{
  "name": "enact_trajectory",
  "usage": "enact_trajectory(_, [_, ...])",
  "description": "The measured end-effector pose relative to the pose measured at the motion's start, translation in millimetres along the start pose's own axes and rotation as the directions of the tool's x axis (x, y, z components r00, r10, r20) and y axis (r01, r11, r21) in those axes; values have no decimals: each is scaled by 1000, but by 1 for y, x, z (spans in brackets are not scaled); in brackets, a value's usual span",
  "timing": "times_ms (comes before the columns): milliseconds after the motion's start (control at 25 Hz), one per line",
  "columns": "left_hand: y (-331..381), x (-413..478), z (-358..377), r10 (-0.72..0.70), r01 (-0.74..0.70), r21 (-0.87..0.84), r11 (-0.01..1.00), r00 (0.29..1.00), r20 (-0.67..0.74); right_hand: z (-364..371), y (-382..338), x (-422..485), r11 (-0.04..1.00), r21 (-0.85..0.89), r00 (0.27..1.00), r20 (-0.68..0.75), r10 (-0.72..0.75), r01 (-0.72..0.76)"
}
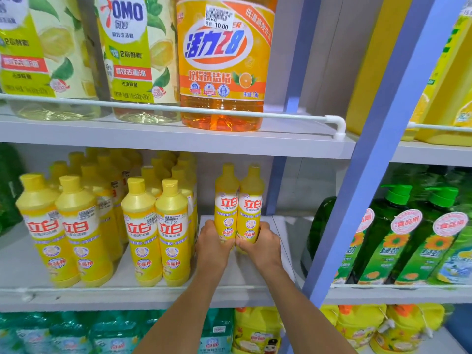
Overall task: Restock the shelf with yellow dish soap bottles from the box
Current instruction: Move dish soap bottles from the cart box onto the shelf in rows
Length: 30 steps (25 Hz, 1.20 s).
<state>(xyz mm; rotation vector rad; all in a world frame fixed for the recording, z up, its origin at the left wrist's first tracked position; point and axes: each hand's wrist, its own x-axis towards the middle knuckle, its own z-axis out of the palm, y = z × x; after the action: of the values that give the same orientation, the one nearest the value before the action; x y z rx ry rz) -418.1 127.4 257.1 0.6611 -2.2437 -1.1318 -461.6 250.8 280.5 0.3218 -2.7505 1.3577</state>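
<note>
Two yellow dish soap bottles stand upright side by side toward the back right of the middle shelf point(237, 277). My left hand point(214, 242) grips the base of the left bottle point(226, 200). My right hand point(260, 242) grips the base of the right bottle point(251, 203). Their labels face me. Several rows of the same yellow bottles point(155, 226) fill the shelf to the left. The box is out of view.
Above is a shelf with a large orange detergent bottle point(222, 62) and two clear lemon bottles point(132, 57) behind a white rail point(255, 114). A blue upright post point(367, 159) borders the right side. Green bottles point(398, 236) stand beyond it. Lower shelf holds teal and yellow refills.
</note>
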Motion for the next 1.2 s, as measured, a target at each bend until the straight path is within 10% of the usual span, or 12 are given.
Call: enact_trajectory(1200, [-27, 84, 56, -112, 99, -88, 991, 981, -161, 65, 24, 92, 995, 100, 992, -129, -2, 15])
